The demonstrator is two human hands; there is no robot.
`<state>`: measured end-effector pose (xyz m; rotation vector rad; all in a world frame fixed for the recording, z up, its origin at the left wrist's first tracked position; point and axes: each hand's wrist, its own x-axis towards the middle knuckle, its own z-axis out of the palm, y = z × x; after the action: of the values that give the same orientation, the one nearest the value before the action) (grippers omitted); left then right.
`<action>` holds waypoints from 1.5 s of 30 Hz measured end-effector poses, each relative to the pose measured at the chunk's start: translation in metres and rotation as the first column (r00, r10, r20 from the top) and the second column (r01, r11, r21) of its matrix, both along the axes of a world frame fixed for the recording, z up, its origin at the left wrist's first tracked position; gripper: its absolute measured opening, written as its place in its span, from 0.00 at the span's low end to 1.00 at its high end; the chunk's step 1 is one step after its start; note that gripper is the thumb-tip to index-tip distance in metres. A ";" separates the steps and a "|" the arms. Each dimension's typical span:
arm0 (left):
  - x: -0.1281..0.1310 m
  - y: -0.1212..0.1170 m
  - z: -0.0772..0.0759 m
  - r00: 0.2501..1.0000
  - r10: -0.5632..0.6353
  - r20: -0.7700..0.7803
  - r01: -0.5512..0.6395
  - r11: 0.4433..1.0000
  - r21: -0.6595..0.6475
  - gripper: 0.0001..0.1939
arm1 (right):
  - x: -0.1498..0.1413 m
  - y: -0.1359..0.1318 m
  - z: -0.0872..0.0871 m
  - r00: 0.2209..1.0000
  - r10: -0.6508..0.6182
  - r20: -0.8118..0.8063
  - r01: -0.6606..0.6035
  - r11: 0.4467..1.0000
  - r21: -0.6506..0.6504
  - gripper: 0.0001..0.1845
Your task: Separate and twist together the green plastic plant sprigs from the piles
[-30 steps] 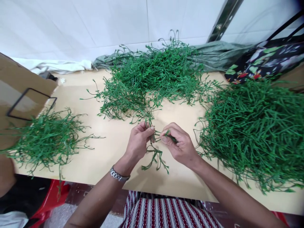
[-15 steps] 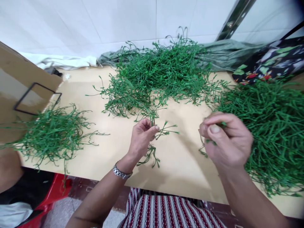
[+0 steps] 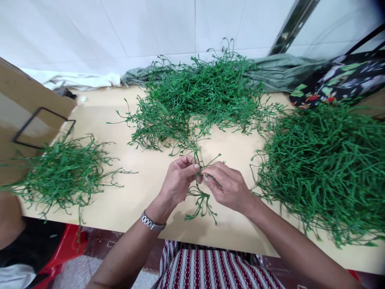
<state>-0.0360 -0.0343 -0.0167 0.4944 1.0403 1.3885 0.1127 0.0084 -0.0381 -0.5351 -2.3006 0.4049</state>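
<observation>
My left hand (image 3: 180, 176), with a metal watch on its wrist, pinches a green artificial plant stem (image 3: 197, 158) near the middle of the table. Sprigs of it hang below the fingers and stick out to the right. My right hand (image 3: 227, 184) meets the left at the stem, thumb and forefinger closed on a thin green sprig; the exact joint between them is partly hidden by the fingers. Just beyond the hands lies a loose heap of green stems (image 3: 204, 88). To the right is a large, dense pile of green sprigs (image 3: 331, 168).
A smaller green pile (image 3: 69, 172) lies on the table's left, beside a cardboard box (image 3: 36, 104) with a black wire frame (image 3: 42, 108). Floral cloth (image 3: 339, 80) sits at the back right. A person's arm (image 3: 10, 216) shows at the left edge, near a red stool (image 3: 64, 245).
My right hand has moved left from the right-hand pile to the stem in my left hand, bringing a sprig. The left hand stays in nearly the same place.
</observation>
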 end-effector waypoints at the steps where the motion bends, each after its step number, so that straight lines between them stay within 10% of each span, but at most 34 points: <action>1: 0.000 0.000 0.000 1.000 0.019 -0.015 -0.019 1.000 0.001 0.10 | 0.001 -0.001 0.001 0.999 -0.021 0.030 0.019 0.999 0.040 0.08; 7: 0.003 -0.001 0.004 0.986 0.064 -0.152 -0.066 0.998 -0.009 0.09 | 0.000 -0.004 0.006 0.979 -0.122 0.162 0.093 0.980 0.178 0.08; 19: 0.011 -0.001 0.005 0.968 0.109 -0.227 -0.097 0.993 0.066 0.07 | 0.001 0.003 0.007 0.997 0.024 0.079 -0.002 0.962 -0.275 0.12; 27: 0.011 0.007 0.011 0.962 0.153 -0.227 -0.141 0.988 0.068 0.07 | -0.012 -0.004 0.004 1.000 -0.003 -0.002 0.000 0.630 -0.777 0.14; 35: 0.019 0.017 0.005 0.939 0.322 -0.117 -0.313 0.945 0.090 0.07 | -0.020 -0.002 0.005 0.951 -0.141 0.277 0.239 0.902 -0.360 0.08; 45: 0.033 0.036 -0.002 0.943 0.331 0.025 -0.329 0.942 -0.063 0.13 | -0.021 -0.007 -0.002 0.914 -0.303 0.269 0.307 0.951 0.030 0.11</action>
<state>-0.0030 0.0021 -0.0188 0.2577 1.1687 1.6504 0.0916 0.0015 -0.0406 -0.9942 -2.4168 0.2022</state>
